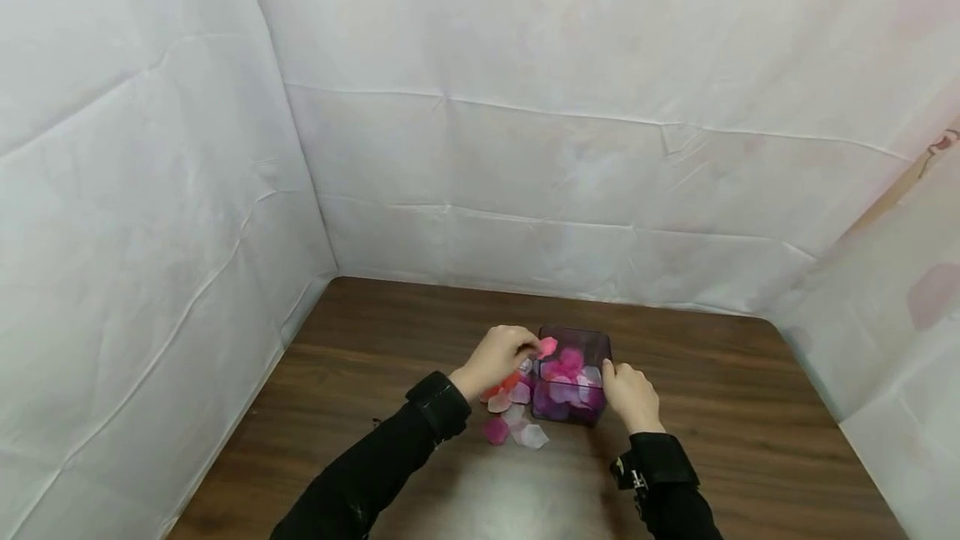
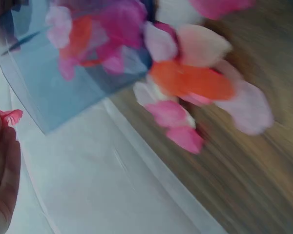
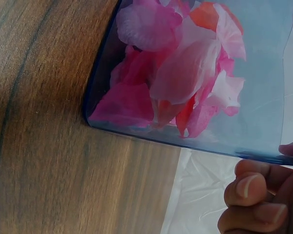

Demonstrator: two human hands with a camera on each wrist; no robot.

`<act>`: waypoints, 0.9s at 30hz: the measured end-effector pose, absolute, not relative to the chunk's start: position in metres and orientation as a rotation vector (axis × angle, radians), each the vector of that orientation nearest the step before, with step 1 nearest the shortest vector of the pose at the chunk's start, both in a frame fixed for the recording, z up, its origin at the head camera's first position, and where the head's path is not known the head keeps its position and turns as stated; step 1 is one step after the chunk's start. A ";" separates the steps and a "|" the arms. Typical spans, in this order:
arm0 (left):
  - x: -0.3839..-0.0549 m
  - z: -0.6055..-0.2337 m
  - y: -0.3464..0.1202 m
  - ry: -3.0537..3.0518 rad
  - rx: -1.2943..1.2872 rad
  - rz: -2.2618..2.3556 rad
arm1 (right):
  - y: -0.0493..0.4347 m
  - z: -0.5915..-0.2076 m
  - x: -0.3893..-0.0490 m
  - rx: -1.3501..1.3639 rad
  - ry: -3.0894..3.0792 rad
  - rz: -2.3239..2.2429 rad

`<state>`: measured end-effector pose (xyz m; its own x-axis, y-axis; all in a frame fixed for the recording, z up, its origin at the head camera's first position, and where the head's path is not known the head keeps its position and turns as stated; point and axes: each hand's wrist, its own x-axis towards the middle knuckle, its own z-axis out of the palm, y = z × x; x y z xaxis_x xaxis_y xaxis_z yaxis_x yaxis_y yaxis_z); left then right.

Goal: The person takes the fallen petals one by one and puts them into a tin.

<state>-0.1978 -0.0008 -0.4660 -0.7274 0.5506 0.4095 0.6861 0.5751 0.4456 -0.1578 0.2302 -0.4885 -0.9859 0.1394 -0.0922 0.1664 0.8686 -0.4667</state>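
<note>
A see-through purple box (image 1: 573,419) stands on the table, partly filled with pink, white and red petals (image 3: 185,73). My right hand (image 1: 632,394) grips the box's right wall near the top, thumb inside the rim and fingers curled outside. Between the fingertips of my left hand (image 1: 498,357) is a pink petal (image 2: 10,116), pinched at the box's left rim. Under and beside that hand lies a loose pile of orange, pink and pale petals (image 2: 195,83), close against the box's left side.
Nearer the front, a few separate petals (image 1: 513,427) lie on the brown wooden table (image 1: 405,315). White cloth walls (image 1: 525,157) rise along the table's back, left and right edges.
</note>
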 end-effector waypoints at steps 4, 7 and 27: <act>-0.200 -0.463 0.020 -2.599 -1.133 -0.762 | 0.232 -0.489 -0.158 0.242 2.991 -0.749; -0.203 -0.463 0.027 -2.604 -1.191 -0.643 | 0.232 -0.489 -0.159 0.244 2.990 -0.754; -0.219 -0.519 -0.044 -2.856 -0.880 -0.711 | 0.234 -0.490 -0.163 0.255 2.969 -0.761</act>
